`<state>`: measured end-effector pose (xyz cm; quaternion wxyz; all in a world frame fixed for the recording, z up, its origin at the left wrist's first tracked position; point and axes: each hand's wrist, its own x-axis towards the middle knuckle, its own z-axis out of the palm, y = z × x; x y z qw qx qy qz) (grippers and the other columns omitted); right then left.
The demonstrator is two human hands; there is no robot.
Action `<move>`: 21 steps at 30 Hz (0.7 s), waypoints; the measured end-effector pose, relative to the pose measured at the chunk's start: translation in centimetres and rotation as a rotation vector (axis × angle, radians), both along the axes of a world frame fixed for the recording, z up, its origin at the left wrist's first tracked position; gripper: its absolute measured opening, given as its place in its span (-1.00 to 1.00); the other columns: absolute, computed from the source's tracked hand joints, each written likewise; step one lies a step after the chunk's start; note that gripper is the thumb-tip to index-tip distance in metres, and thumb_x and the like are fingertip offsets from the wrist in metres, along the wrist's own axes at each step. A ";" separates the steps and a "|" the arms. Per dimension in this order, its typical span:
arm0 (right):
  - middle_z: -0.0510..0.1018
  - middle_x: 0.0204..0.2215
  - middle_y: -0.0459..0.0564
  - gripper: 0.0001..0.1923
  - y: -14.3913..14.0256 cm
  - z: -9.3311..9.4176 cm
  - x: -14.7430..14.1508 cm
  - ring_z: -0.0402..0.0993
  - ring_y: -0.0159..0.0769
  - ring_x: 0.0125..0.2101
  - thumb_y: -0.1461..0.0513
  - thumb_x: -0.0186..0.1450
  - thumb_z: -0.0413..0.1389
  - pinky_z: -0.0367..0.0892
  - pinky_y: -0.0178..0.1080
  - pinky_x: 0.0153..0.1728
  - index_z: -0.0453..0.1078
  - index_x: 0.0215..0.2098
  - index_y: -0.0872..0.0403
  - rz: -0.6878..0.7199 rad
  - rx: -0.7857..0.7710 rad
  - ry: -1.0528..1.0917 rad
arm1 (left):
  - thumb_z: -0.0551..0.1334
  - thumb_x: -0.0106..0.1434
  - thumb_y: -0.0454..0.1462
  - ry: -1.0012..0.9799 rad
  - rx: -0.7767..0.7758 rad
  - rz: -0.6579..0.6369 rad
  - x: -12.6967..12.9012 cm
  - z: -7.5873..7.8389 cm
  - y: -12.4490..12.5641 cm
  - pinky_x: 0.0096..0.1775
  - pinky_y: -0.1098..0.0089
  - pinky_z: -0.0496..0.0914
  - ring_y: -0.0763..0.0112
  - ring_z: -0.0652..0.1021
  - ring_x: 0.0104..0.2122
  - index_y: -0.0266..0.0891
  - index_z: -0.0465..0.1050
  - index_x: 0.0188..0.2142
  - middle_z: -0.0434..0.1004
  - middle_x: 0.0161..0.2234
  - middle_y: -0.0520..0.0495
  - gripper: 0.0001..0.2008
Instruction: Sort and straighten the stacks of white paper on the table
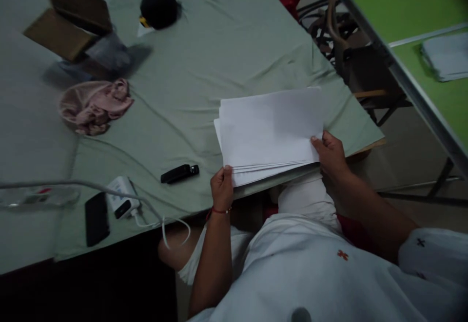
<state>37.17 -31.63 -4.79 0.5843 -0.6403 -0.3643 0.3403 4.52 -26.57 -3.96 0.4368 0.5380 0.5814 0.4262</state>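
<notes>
Several white sheets of paper (270, 127) are held level at the table's front edge, loosely stacked with their lower and left edges out of line. My left hand (222, 188) pinches the stack's near left corner, thumb on top. On the right side, my right hand (331, 154) grips the near right edge, its thumb also on top and the other fingers hidden underneath. A black stapler (179, 173) lies on the cloth to the left of my left hand, apart from it.
On the cloth-covered table (204, 59) are a pink cloth (97, 105), an open cardboard box (76, 25), a black cap (160, 5), a black phone (97, 218) and a white power bank (123, 196) with a cable. A green table (405, 0) with papers (446, 56) stands at right.
</notes>
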 end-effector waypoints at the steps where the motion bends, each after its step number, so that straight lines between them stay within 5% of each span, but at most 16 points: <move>1: 0.53 -0.42 -0.14 -0.70 0.1 0.1 0.0 0.42 -0.33 -0.47 -0.02 0.26 0.19 0.35 -0.27 -0.44 0.43 -0.19 -0.01 -0.020 0.007 0.052 | 0.29 0.27 0.13 -0.004 -0.002 -0.031 0.0 0.2 -0.1 -0.46 0.43 0.20 0.44 0.30 -0.50 -0.20 0.45 -0.44 0.36 -0.54 0.06 -0.54; 5: 0.55 -0.42 -0.14 -0.70 0.3 0.4 -0.1 0.44 -0.33 -0.45 0.02 0.17 0.27 0.37 -0.26 -0.40 0.45 -0.23 0.01 -0.076 0.014 0.188 | 0.44 0.11 0.09 -0.083 -0.050 -0.152 0.2 0.7 -0.6 -0.44 0.44 0.27 0.44 0.36 -0.47 -0.20 0.54 -0.21 0.50 -0.41 0.03 -0.55; 12: 0.48 -0.49 -0.18 -0.68 0.3 0.3 0.0 0.35 -0.37 -0.50 0.02 0.12 0.31 0.30 -0.29 -0.45 0.43 -0.27 0.01 -0.085 0.012 0.238 | 0.26 0.31 0.13 0.052 0.014 -0.056 0.1 0.2 -0.6 -0.49 0.43 0.15 0.47 0.19 -0.52 -0.18 0.26 -0.56 0.16 -0.59 0.11 -0.48; 21: 0.38 -0.54 -0.19 -0.67 0.1 0.6 -0.1 0.23 -0.39 -0.56 -0.05 0.19 0.26 0.17 -0.30 -0.55 0.35 -0.35 0.00 -0.054 -0.006 0.145 | 0.39 0.16 0.06 -0.087 0.003 -0.014 -0.4 -0.4 -0.4 -0.40 0.46 0.21 0.48 0.28 -0.49 -0.17 0.40 -0.35 0.27 -0.51 0.13 -0.62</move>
